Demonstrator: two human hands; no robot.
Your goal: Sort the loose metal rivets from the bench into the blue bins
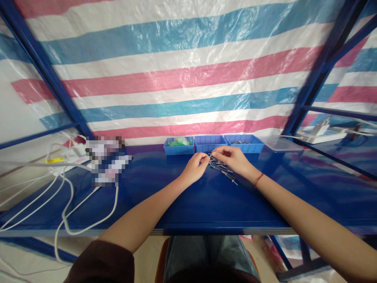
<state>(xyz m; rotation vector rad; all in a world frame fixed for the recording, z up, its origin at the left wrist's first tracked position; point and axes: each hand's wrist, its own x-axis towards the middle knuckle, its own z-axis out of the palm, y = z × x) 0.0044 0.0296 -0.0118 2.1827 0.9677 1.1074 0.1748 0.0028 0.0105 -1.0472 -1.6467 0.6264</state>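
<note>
A loose pile of thin metal pins with small collars, looking like blind rivets (pixel 225 171), lies on the blue table in front of the bins. My left hand (pixel 196 167) is at the pile's left edge, thumb and fingers pinched together. From the right, my right hand (pixel 232 158) reaches over the top of the pile with its fingers closed in a pinch. The fingertips of both hands nearly meet. What sits between them is too small to make out. Just behind my hands stands the middle blue bin (pixel 209 148).
The left blue bin (pixel 179 150) holds green and clear plastic; the right blue bin (pixel 246 148) holds several metal pins. A clear plastic lid (pixel 282 144) lies to their right. White cables (pixel 69 188) and a power strip crowd the left; another white power strip (pixel 322 134) sits far right.
</note>
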